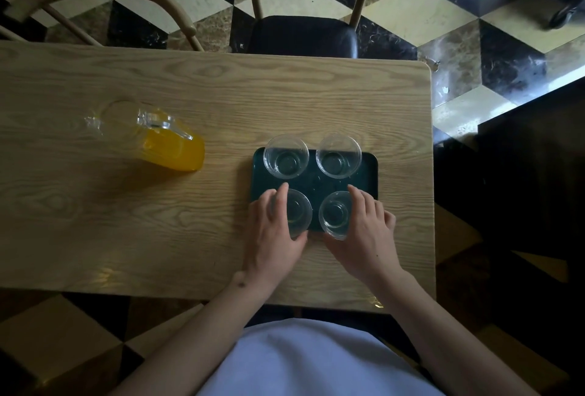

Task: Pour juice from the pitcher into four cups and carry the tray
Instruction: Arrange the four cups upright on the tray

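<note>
Our left hand (pixel 276 231) and right hand (pixel 367 231) each curl fingers around a near cup (pixel 299 210), (pixel 335 215) on the tray (pixel 368 170); pitcher (pixel 158 139) sits left of frame.

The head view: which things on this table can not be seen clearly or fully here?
- Near-left cup: its left side is covered by the left hand.
- Near-right cup: its right edge is behind the right hand.
- Tray: much of its floor is under four cups; near edge behind the hands.
- Pitcher: clear upper part blurs into the table; its rim is hard to trace.
</note>
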